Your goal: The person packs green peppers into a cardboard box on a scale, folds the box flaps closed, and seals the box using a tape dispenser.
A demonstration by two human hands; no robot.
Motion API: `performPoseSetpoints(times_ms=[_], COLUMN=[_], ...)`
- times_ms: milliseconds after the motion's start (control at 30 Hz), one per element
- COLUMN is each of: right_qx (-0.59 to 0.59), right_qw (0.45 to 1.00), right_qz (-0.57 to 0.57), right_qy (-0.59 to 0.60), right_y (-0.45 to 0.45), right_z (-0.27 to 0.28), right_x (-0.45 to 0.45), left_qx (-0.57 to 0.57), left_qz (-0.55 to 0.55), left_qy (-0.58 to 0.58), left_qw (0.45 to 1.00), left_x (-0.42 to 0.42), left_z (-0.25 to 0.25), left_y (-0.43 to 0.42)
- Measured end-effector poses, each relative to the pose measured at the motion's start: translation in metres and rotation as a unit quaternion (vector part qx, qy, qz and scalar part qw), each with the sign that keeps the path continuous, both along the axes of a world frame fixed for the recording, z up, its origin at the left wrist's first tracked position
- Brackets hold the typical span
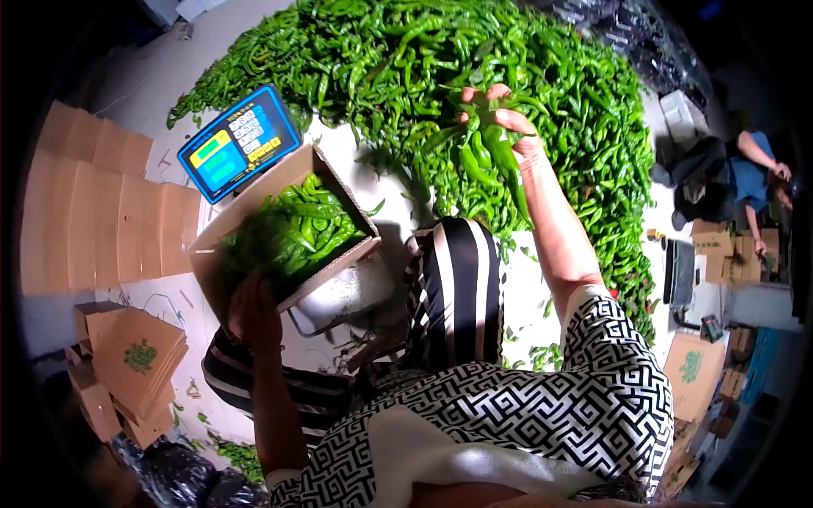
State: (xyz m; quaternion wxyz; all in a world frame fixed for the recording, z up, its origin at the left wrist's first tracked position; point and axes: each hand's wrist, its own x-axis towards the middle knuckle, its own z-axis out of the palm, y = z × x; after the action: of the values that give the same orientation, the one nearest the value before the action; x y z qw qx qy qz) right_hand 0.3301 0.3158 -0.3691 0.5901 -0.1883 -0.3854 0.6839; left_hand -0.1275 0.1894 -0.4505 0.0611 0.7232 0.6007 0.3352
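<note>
Smooth glossy peppers (pixel 576 144), matt cardboard box (pixel 335 271), plastic scale (pixel 240 142), cloth trousers (pixel 457 292)

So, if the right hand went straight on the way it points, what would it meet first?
Most likely the pepper pile, which lies beyond the right hand and its held peppers in this view. The hand's height above it is unclear.

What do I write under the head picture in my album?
Right hand holds peppers over a big pile; left hand at the box.
</note>
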Motion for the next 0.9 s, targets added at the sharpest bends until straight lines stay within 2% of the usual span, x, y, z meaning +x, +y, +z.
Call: performPoseSetpoints(times_ms=[100, 133, 167, 233, 367, 433, 467, 533, 567, 633, 667, 700, 767, 800, 833, 867, 900], right_qx=[0.041, 0.058, 0.074, 0.12, 0.243, 0.335, 0.348, 0.464, 0.521, 0.469, 0.359, 0.346, 0.371, 0.354, 0.336, 0.286, 0.307], right_qw=[0.993, 0.989, 0.983, 0.972, 0.896, 0.766, 0.703, 0.577, 0.51, 0.523, 0.56, 0.583, 0.596, 0.61, 0.625, 0.665, 0.664], right_qz=[0.101, 0.132, 0.165, 0.197, 0.305, 0.349, 0.361, 0.315, 0.247, 0.22, 0.247, 0.226, 0.147, 0.118, 0.09, 0.074, 0.026], right_qy=[0.043, 0.042, 0.042, -0.039, -0.214, -0.424, -0.505, -0.593, -0.638, -0.677, -0.705, -0.7, -0.697, -0.699, -0.699, -0.686, -0.682], right_y=[-0.003, -0.002, 0.0, 0.003, 0.006, 0.007, 0.013, 0.018, 0.021, 0.011, 0.001, -0.005, -0.011, -0.013, -0.014, -0.013, -0.014], right_z=[0.041, 0.049, 0.053, 0.059, 0.074, 0.089, 0.078, 0.062, 0.054, 0.062, 0.074, 0.074, 0.071, 0.067, 0.061, 0.053, 0.041], right_x=[-0.06, -0.08, -0.1, -0.135, -0.223, -0.264, -0.275, -0.292, -0.293, -0.293, -0.291, -0.277, -0.253, -0.24, -0.228, -0.218, -0.211], left_qx=[0.06, 0.061, 0.03, 0.101, 0.068, 0.066, 0.078, 0.093, 0.09, 0.129, 0.128, 0.134, 0.124, 0.097, 0.108, 0.125, 0.139], left_qz=[-0.001, 0.023, 0.024, -0.013, 0.025, 0.023, 0.029, 0.041, 0.074, 0.068, 0.072, 0.071, 0.05, 0.06, 0.074, 0.092, 0.111], left_qy=[0.029, 0.039, -0.01, -0.054, -0.084, -0.132, -0.178, -0.269, -0.258, -0.362, -0.392, -0.42, -0.529, -0.613, -0.643, -0.599, -0.554], left_qw=[0.998, 0.997, 0.999, 0.993, 0.994, 0.989, 0.981, 0.958, 0.959, 0.921, 0.908, 0.895, 0.838, 0.782, 0.754, 0.785, 0.814], left_x=[-0.012, -0.007, -0.003, -0.006, -0.008, -0.006, -0.003, -0.002, -0.005, -0.006, -0.008, -0.006, -0.011, -0.015, -0.02, -0.031, -0.044], left_z=[-0.033, -0.022, -0.013, -0.028, -0.045, -0.042, -0.048, -0.058, -0.066, -0.066, -0.069, -0.075, -0.08, -0.077, -0.07, -0.069, -0.068], left_y=[0.004, 0.001, 0.001, 0.004, -0.001, -0.003, -0.002, 0.002, 0.003, 0.005, 0.005, 0.006, 0.011, 0.012, 0.011, 0.014, 0.019])
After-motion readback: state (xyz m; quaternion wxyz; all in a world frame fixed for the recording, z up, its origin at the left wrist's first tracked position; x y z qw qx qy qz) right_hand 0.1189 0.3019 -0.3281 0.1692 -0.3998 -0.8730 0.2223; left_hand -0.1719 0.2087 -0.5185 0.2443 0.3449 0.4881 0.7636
